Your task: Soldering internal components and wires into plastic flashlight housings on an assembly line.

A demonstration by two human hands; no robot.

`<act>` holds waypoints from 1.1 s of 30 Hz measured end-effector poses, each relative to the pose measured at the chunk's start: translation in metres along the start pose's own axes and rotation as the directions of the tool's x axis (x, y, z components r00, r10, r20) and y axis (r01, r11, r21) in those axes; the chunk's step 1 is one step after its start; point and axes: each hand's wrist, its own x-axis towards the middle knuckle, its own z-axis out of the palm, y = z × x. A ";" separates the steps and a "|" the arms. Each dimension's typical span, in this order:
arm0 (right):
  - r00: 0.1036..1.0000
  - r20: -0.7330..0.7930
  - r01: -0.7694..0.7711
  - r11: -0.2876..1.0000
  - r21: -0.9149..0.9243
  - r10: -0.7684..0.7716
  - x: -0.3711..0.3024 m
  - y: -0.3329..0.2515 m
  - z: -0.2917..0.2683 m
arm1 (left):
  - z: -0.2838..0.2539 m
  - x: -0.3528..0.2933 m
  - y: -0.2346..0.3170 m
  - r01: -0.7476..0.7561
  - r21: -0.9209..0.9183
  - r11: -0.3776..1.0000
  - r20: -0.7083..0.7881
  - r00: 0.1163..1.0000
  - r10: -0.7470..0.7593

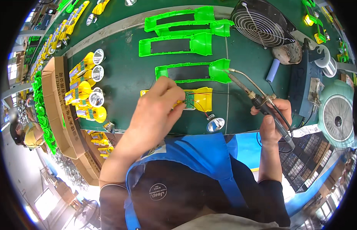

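Observation:
My left hand (157, 109) is over a yellow plastic lamp housing (204, 100), its fingers pinched together and hiding the housing's left part. Whatever the fingertips hold is too hidden to make out. Beside them a small green circuit board (190, 98) with thin red and black wires shows inside the housing. A wire runs down to a round silver reflector (215, 125) near the bench edge. In my right hand (276, 117) is a soldering iron (259, 101) with a thin curved tube along it. Its tip points up-left, close to the nearest green plastic frame (220, 71).
More green frames (203, 44) lie farther back. Several yellow housings with reflectors (86, 90) stand at left, beside a cardboard box (59, 103). At right are a black fan (259, 25), a blue cylindrical cell (273, 71), a solder spool (327, 63) and a pale green round fan (337, 113).

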 end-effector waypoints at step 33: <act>0.835 0.189 -0.520 0.854 -0.034 0.516 0.060 0.017 0.049 | -0.024 0.055 -0.058 -0.457 0.315 0.832 0.209 0.888 0.409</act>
